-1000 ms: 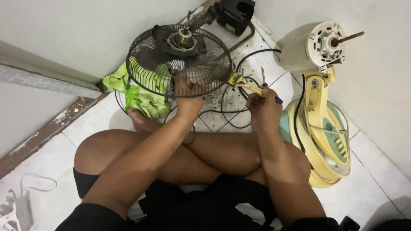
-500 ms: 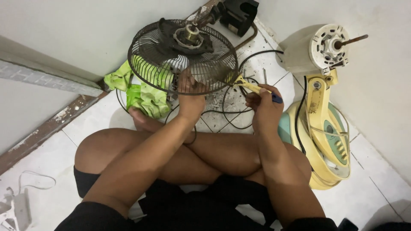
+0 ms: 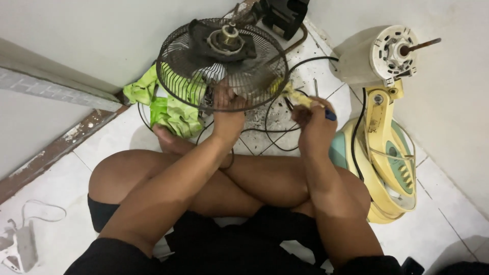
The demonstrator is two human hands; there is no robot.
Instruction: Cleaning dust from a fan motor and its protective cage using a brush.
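While the person is sitting cross-legged on the tiled floor (image 3: 127,137), the dark wire fan guard (image 3: 222,63) is standing tilted just ahead of the knees, its lower rim lying right at the left hand (image 3: 227,109). That left hand is reaching up from below and closing its fingers on the guard's lower edge, gripping the wires so the guard is leaning back toward the wall; a dark round hub is sitting at the guard's centre. Just to the right of the guard, the right hand (image 3: 316,122) is clenching around a yellowish tool (image 3: 298,97) with a blue handle end showing beside the knuckles; what kind of tool it is, I cannot tell. A black cable (image 3: 275,130) is looping on the floor between the two hands. Behind the guard, a green cloth (image 3: 170,109) is lying crumpled against the wall. To the right of the right hand, a pale yellow fan stand (image 3: 387,158) is lying on its side, with a white motor housing (image 3: 377,56) sitting above it.
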